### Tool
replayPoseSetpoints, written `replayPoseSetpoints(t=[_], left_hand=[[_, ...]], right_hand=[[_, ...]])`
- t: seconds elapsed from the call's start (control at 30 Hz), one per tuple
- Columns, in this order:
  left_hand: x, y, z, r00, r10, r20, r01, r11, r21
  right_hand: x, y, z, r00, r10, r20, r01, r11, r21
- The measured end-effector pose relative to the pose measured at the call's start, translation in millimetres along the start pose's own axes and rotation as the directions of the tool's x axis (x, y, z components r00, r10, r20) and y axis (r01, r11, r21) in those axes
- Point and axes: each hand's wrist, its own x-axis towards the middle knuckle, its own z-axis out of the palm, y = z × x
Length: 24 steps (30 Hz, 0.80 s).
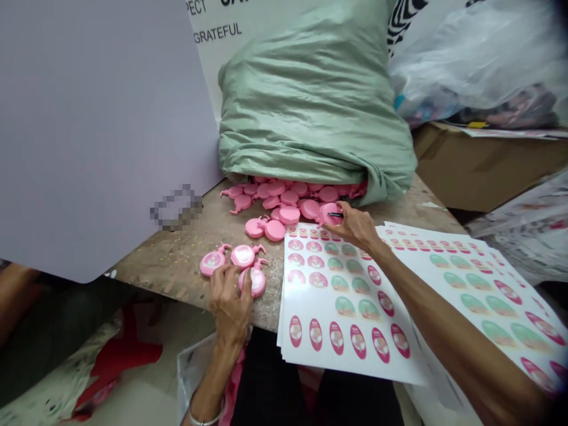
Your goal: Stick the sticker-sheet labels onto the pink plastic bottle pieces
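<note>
My left hand (229, 299) is closed at the table's front edge, its fingertips and thumb against a pink round plastic case (254, 283) with a curled tail and a label on top. Two more labelled pink cases (243, 255) lie just beyond those fingers. Farther off, my right hand (355, 226) grips a thin black pen-like tool (335, 215). Its fingers also reach a pink case (329, 211) at the edge of the pile; the hand partly covers that case. Under my right forearm lies a stack of sticker sheets (310, 299) with pink and green printed labels.
A green cloth sack (310, 106) spills several pink cases (289, 214) onto the wooden table (177, 254). A second stack of sticker sheets (461, 278) lies to the right. A grey panel (102, 130) stands at left; a cardboard box (492, 160) sits behind at right.
</note>
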Motion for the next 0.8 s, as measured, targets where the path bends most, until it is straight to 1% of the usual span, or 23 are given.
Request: replayPoseSetpoints(t=[0.03,0.07,0.1,0.13,0.17,0.2,0.23,0.27,0.3,0.37,0.4,0.43,0.47,0.5,0.53,0.57,0.6,0.63,0.73,0.8], left_hand=[[-1,8,0.0,0.996,-0.046,0.075,0.057,0.988,-0.147],[-3,17,1.3,0.974,-0.099,0.203,0.158,0.941,-0.299],[-5,26,3.7,0.918,-0.141,0.369,0.303,0.853,-0.426],[-9,34,6.8,0.828,-0.153,0.539,0.461,0.733,-0.500],[-14,41,10.1,0.724,-0.136,0.676,0.600,0.608,-0.521],[-20,46,12.9,0.630,-0.101,0.770,0.700,0.504,-0.506],[-26,50,15.1,0.560,-0.066,0.826,0.762,0.433,-0.482],[-33,53,16.3,0.519,-0.043,0.854,0.797,0.387,-0.464],[-40,54,16.6,0.500,-0.037,0.865,0.818,0.349,-0.458],[-49,54,15.8,0.477,-0.055,0.877,0.853,0.269,-0.447],[-51,54,15.7,0.467,-0.083,0.881,0.868,0.234,-0.438],[-52,53,16.3,0.466,-0.124,0.876,0.875,0.210,-0.436],[-51,53,18.0,0.476,-0.166,0.864,0.874,0.202,-0.442],[-49,53,21.0,0.492,-0.200,0.847,0.866,0.207,-0.455],[-45,54,25.3,0.515,-0.220,0.829,0.854,0.216,-0.473],[-42,55,30.5,0.540,-0.227,0.811,0.839,0.225,-0.495],[-38,57,36.3,0.562,-0.221,0.797,0.824,0.234,-0.516],[-35,58,42.3,0.577,-0.208,0.790,0.812,0.244,-0.529],[-29,61,57.1,0.590,-0.193,0.784,0.801,0.260,-0.539],[-28,59,62.3,0.583,-0.186,0.791,0.804,0.271,-0.529]], right_hand=[[-15,-8,-8,0.992,-0.122,-0.012,0.122,0.992,0.017],[-33,-17,-16,0.966,-0.257,0.009,0.256,0.965,0.057],[-54,-28,-23,0.915,-0.401,0.049,0.392,0.911,0.128],[-75,-38,-30,0.849,-0.522,0.085,0.498,0.843,0.204],[-96,-47,-36,0.781,-0.613,0.120,0.566,0.776,0.280],[-117,-54,-40,0.729,-0.666,0.157,0.589,0.728,0.351],[-134,-59,-42,0.715,-0.678,0.169,0.579,0.710,0.401],[-149,-61,-43,0.716,-0.674,0.181,0.549,0.704,0.450],[-159,-60,-42,0.735,-0.651,0.191,0.499,0.710,0.496],[-169,-51,-36,0.803,-0.557,0.210,0.351,0.729,0.588],[-168,-44,-32,0.850,-0.479,0.220,0.257,0.741,0.620],[-165,-37,-26,0.899,-0.376,0.223,0.159,0.756,0.635],[-161,-29,-20,0.941,-0.261,0.215,0.068,0.771,0.633],[-155,-23,-14,0.971,-0.145,0.193,-0.004,0.790,0.613],[-149,-18,-7,0.987,-0.053,0.153,-0.045,0.816,0.576],[-144,-14,0,0.995,-0.002,0.102,-0.052,0.849,0.526],[-140,-12,7,0.999,0.007,0.047,-0.028,0.885,0.465],[-138,-11,14,1.000,-0.015,-0.004,0.015,0.918,0.396],[-136,-11,29,0.986,-0.106,-0.126,0.130,0.970,0.204],[-137,-11,36,0.977,-0.134,-0.165,0.157,0.978,0.138]])
